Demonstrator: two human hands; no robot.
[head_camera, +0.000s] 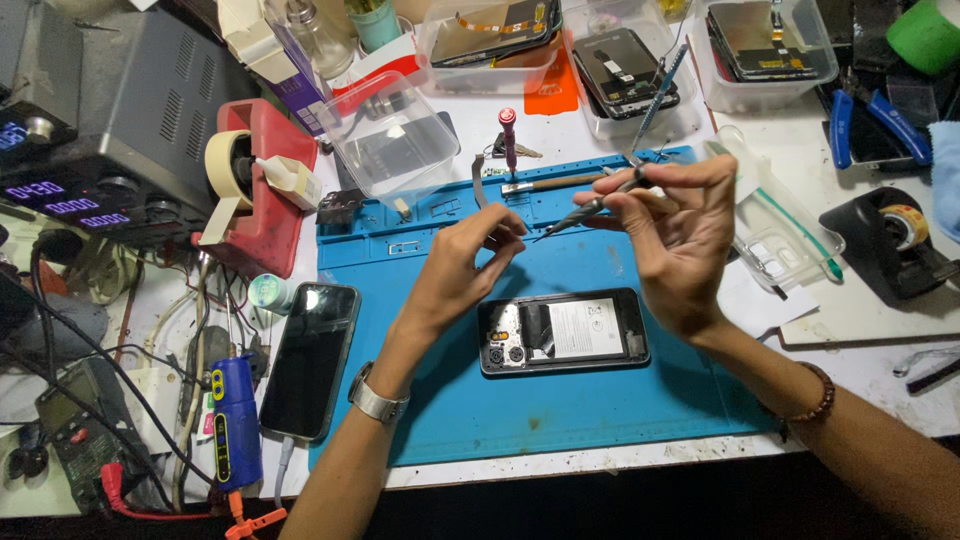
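An opened black phone (563, 331) lies face down on the blue work mat (520, 400), its back off and its battery and boards showing. Above it my right hand (678, 235) holds thin metal tweezers (590, 207), tips pointing left. My left hand (462, 265) is raised beside the tweezer tips, fingertips pinched together close to them; whether something tiny sits between the fingers I cannot tell. A metal watch is on my left wrist, a bead bracelet on my right.
A second phone (311, 357) lies screen up at the mat's left edge, beside a blue powered tool (234, 428). A red tape dispenser (255, 185), a clear plastic box (395, 140), a red-handled screwdriver (509, 140), trays of phone screens (768, 45) and a black tape dispenser (895, 240) ring the mat.
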